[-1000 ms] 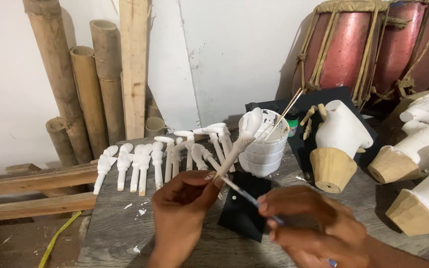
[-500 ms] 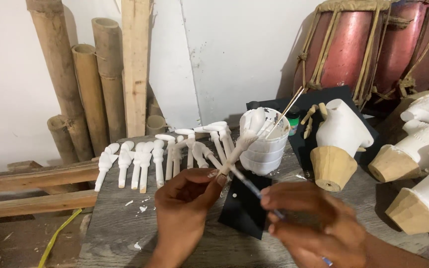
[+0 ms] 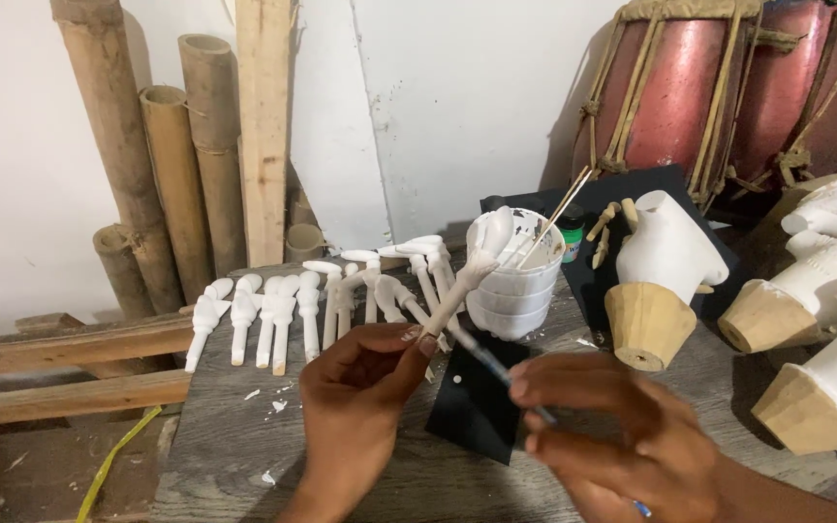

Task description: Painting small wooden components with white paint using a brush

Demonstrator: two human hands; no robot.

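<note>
My left hand (image 3: 356, 412) pinches the lower end of a white-painted carved puppet arm piece (image 3: 467, 276), which tilts up to the right toward the paint tub. My right hand (image 3: 612, 441) holds a thin paintbrush (image 3: 491, 360) whose tip touches the piece's shaft just above my left fingers. Behind the piece stands a white tub of white paint (image 3: 515, 281) with thin sticks leaning in it. The tub and my hands are over a black sheet (image 3: 472, 412) on the grey wooden table (image 3: 234, 446).
A row of several white carved arm pieces (image 3: 283, 315) lies at the table's back. White torso-shaped carvings on bare wood bases (image 3: 656, 281) (image 3: 825, 329) stand on the right. Bamboo poles (image 3: 171, 165), a plank and red drums (image 3: 690, 92) lean against the wall.
My right hand has slid slightly right and lower, and the brush tip has moved along the piece's shaft. My left hand keeps its hold nearly still.
</note>
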